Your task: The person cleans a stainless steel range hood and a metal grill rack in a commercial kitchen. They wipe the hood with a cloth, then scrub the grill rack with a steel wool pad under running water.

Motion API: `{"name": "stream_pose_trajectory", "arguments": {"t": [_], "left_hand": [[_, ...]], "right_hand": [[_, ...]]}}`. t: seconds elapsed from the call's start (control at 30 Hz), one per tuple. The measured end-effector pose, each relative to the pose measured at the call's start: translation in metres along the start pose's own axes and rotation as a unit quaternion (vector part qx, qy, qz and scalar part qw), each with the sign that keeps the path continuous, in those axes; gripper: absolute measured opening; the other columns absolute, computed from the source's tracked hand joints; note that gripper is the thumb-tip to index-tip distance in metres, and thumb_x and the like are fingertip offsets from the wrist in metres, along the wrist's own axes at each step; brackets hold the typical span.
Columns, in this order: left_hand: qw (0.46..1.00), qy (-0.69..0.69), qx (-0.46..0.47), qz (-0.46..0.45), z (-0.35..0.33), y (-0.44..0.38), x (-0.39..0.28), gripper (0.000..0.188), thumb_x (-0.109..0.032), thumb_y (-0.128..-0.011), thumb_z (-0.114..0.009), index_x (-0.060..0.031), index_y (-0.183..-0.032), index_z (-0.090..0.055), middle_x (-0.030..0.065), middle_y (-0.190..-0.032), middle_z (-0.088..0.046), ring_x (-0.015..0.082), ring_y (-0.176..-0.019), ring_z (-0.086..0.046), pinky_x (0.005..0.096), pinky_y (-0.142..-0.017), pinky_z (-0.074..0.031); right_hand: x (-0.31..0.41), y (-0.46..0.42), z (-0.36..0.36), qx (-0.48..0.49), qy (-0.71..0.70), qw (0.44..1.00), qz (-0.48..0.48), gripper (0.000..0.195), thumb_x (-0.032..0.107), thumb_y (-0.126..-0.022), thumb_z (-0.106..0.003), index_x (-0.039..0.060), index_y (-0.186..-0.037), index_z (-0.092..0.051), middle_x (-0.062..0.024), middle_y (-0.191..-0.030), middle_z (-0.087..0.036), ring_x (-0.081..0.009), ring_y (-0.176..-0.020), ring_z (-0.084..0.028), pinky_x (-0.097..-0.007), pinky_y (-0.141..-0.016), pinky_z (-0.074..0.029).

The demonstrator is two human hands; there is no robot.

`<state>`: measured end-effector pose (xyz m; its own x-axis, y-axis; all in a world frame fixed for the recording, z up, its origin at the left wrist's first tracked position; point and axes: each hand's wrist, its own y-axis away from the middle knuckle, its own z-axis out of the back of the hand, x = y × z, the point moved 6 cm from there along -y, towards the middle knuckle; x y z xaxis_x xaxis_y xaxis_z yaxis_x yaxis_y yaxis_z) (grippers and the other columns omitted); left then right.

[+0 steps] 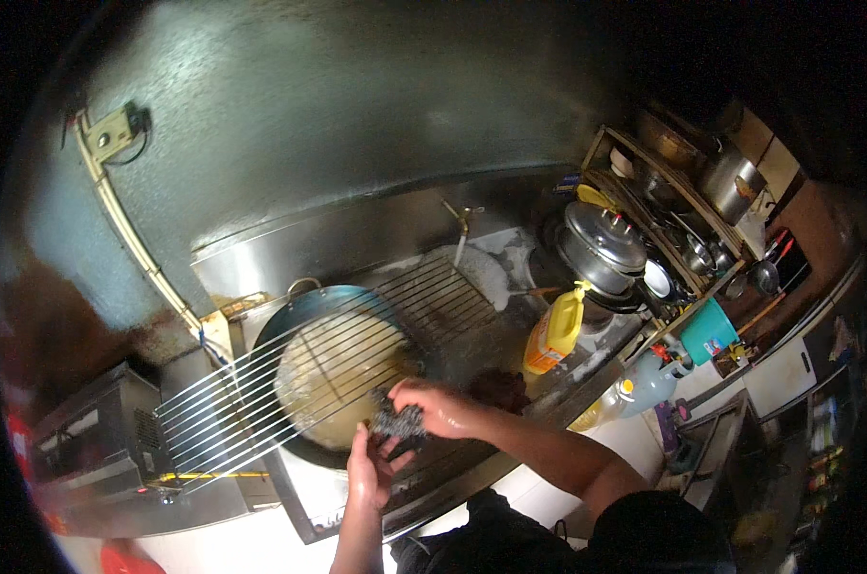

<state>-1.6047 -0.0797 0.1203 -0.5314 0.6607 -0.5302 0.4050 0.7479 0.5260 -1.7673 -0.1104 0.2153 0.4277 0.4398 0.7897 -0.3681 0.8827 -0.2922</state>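
My right hand (433,410) is closed on a grey metal scouring pad (396,420), just in front of a wire rack (318,344). Palm up and fingers spread, my left hand (376,466) is beside the pad; whether it also bears the pad I cannot tell. The rack lies slantwise across a large round wok (268,344), which holds cloudy, foamy liquid (326,416). White suds (480,269) lie beneath the tap (464,219), near the rack's far right end.
Right of the rack stands a yellow bottle (555,333) with a pump top. Behind it are a lidded metal pot (605,244) and a shelf of pots (670,201). A teal bucket (709,331) is farther right. A dark metal appliance (110,430) stands at the left.
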Motion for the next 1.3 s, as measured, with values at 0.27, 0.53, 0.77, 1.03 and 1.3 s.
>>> {"name": "stream_pose_trajectory", "arguments": {"t": [0.27, 0.53, 0.77, 1.03, 1.3], "left_hand": [[0.966, 0.230, 0.120, 0.001, -0.122, -0.075, 0.084, 0.064, -0.046, -0.091, -0.061, -0.0084, -0.142, -0.056, 0.0181, -0.141, -0.062, 0.0417, -0.130, -0.058, 0.0647, -0.109, -0.047], [0.962, 0.228, 0.153, -0.001, -0.187, -0.113, 0.140, 0.071, -0.048, -0.084, -0.069, -0.0127, -0.144, -0.057, 0.0138, -0.144, -0.060, 0.0399, -0.133, -0.055, 0.0688, -0.112, -0.038], [0.971, 0.195, 0.136, 0.038, -0.184, -0.136, 0.163, 0.069, -0.039, -0.082, -0.068, -0.0076, -0.143, -0.057, 0.0160, -0.141, -0.063, 0.0398, -0.133, -0.055, 0.0654, -0.116, -0.037], [0.967, 0.211, 0.125, 0.064, -0.179, -0.144, 0.186, 0.073, -0.034, -0.082, -0.065, -0.0035, -0.147, -0.051, 0.0213, -0.144, -0.059, 0.0456, -0.132, -0.054, 0.0650, -0.116, -0.039], [0.974, 0.197, 0.115, 0.016, -0.170, -0.116, 0.184, 0.076, -0.030, -0.083, -0.064, -0.0088, -0.153, -0.044, 0.0198, -0.147, -0.056, 0.0430, -0.133, -0.055, 0.0664, -0.111, -0.042]], "right_hand": [[-0.039, 0.091, 0.161, -0.196, 0.151, 0.968, -0.046, 0.046, 0.004, -0.080, -0.071, 0.0045, -0.125, -0.063, -0.0192, -0.121, -0.066, -0.0391, -0.115, -0.062, -0.0496, -0.102, -0.048], [-0.176, 0.204, 0.298, -0.349, 0.238, 0.827, -0.370, 0.080, 0.014, -0.084, -0.079, -0.0032, -0.149, -0.037, -0.0273, -0.141, -0.046, -0.0458, -0.134, -0.047, -0.0518, -0.111, -0.043], [-0.163, 0.224, 0.304, -0.153, 0.364, 0.903, -0.170, 0.062, 0.002, -0.088, -0.063, 0.0031, -0.149, -0.048, -0.0245, -0.153, -0.040, -0.0460, -0.134, -0.052, -0.0480, -0.109, -0.048], [-0.163, 0.212, 0.352, 0.108, 0.200, 0.933, -0.278, 0.066, 0.011, -0.087, -0.070, 0.0050, -0.150, -0.050, -0.0241, -0.144, -0.057, -0.0373, -0.132, -0.058, -0.0437, -0.111, -0.047], [-0.266, -0.058, 0.402, -0.116, 0.279, 0.933, -0.197, 0.063, 0.020, -0.092, -0.065, -0.0011, -0.149, -0.049, -0.0243, -0.150, -0.052, -0.0398, -0.137, -0.053, -0.0442, -0.116, -0.042]]}}
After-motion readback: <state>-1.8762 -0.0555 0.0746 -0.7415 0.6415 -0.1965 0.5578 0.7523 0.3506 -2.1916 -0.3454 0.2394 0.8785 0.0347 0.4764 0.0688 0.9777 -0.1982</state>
